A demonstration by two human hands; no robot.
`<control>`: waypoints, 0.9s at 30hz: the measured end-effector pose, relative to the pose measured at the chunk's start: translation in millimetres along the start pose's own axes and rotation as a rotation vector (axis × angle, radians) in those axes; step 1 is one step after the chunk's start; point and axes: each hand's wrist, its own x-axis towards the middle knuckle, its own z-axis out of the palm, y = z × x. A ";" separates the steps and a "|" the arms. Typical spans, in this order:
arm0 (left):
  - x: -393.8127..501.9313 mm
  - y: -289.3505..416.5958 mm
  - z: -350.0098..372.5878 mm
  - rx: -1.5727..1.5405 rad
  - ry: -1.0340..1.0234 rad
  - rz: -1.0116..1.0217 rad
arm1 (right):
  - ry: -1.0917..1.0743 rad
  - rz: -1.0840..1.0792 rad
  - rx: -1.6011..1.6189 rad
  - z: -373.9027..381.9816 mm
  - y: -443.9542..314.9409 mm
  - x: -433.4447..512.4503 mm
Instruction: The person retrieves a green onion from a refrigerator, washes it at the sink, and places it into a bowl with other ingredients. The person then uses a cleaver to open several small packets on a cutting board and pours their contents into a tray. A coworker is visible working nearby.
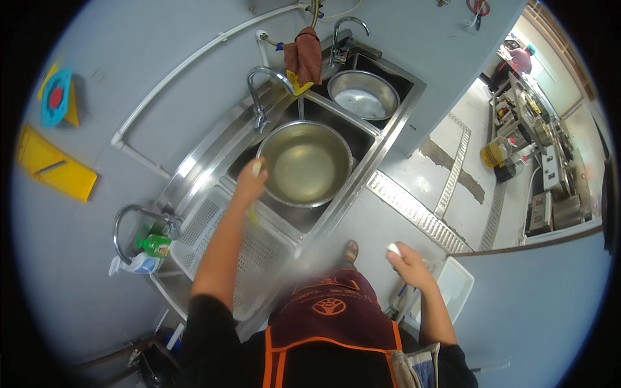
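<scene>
My left hand (251,180) is closed around a small pale item (256,168), too small to name, beside the left rim of a large steel basin (304,123). Yellowish liquid stands in that basin, which sits in the middle sink. A blurred yellow-green piece (253,214) shows just below this hand. To the right of my apron, my right hand (407,264) grips a small white object (393,250) that I cannot identify. A white perforated plastic basket (262,257) lies over the near sink, under my left forearm.
A second steel basin (364,94) is in the far sink. Curved taps (258,104) rise along the wall. Green soap bottle (157,246) and spray bottle (140,263) stand at the left. A white tub (453,288) is behind my right arm. A person (519,60) works in the far room.
</scene>
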 end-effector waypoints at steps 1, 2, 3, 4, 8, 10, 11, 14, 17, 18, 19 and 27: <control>45.7 -1.6 12.4 0.136 0.069 -0.032 | 0.002 0.128 0.025 -18.1 17.5 4.2; 92.3 -1.9 27.3 0.163 0.085 0.104 | 0.099 0.088 0.072 -39.7 33.9 9.0; 137.0 -1.5 46.0 0.187 0.154 0.246 | 0.147 0.120 0.101 -68.0 49.2 22.8; 175.1 -2.8 62.7 0.340 0.136 0.163 | 0.221 0.122 0.134 -96.5 62.5 36.7; 263.0 -15.9 94.8 0.749 -0.012 0.101 | 0.249 0.121 0.042 -188.8 89.2 77.1; 272.2 -24.3 94.8 0.809 -0.135 0.038 | 0.223 0.270 0.020 -214.7 88.5 84.9; 270.5 -28.7 92.2 0.814 -0.131 0.020 | 0.226 0.293 0.010 -223.7 86.6 89.2; 266.0 -37.3 84.7 0.818 0.018 -0.024 | 0.301 0.044 -0.025 -236.9 77.8 98.1; 270.1 -39.6 85.0 0.793 0.121 -0.022 | 0.314 0.150 0.029 -243.5 70.2 113.3; 271.5 -39.1 86.1 0.754 0.136 -0.010 | 0.338 0.210 0.023 -244.1 68.1 118.3; 270.1 -38.4 87.1 0.748 0.137 -0.067 | 0.327 0.174 0.071 -243.6 66.2 121.5; 213.3 5.5 140.4 0.355 0.343 0.048 | 0.354 0.189 0.204 -228.7 55.2 121.9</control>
